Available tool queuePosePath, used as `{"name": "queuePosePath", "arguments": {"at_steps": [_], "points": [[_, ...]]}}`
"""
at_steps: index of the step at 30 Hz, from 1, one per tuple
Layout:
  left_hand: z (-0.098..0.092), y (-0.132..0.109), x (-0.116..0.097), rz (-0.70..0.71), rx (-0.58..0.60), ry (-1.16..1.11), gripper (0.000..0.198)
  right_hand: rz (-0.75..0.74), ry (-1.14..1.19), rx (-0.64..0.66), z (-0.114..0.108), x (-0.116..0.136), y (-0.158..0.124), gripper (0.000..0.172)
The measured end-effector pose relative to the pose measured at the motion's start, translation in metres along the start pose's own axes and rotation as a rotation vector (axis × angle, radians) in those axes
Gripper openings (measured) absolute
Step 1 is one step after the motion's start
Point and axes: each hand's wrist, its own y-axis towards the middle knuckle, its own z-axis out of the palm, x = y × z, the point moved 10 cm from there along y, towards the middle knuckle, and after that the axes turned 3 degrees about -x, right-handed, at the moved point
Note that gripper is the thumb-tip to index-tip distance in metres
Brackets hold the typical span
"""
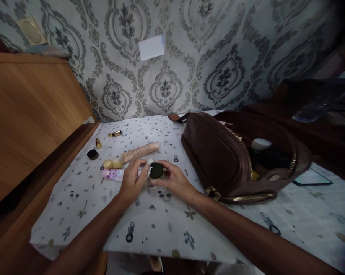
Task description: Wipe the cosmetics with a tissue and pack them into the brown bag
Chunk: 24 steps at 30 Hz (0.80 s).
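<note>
My right hand (176, 181) grips a small round jar with a dark lid (157, 170) above the patterned cloth. In my left hand (134, 178) a crumpled white wipe (148, 166) is pinched, and it touches the jar's left side. Just left of that hand lies a white and purple tube (113, 174) printed with a cartoon face, partly hidden by my fingers. Behind it are a pale yellow round container (113, 164) and a long peach-coloured tube (140, 152).
A large brown bag (215, 152) stands unzipped at the right, with a white cap (261, 144) inside. A phone (313, 176) lies beyond it. At the left are a black lid (92, 154), a gold cap (98, 143) and a small dark-and-gold bottle (115, 133). A wooden panel (34, 114) borders the table.
</note>
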Motion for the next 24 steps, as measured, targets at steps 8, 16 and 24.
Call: {"name": "queuePosePath", "arguments": {"at_steps": [8, 16, 24], "points": [[0.014, -0.002, 0.011, -0.12, 0.084, -0.268, 0.034, 0.154, 0.348, -0.014, 0.003, -0.006, -0.002, 0.048], [0.021, -0.004, 0.011, -0.053, 0.085, -0.232, 0.057, 0.266, 0.61, 0.0, 0.014, -0.01, -0.007, 0.037], [0.02, -0.004, 0.007, 0.038, 0.08, -0.158, 0.07, 0.303, 0.863, 0.019, 0.025, -0.009, -0.01, 0.029]]}}
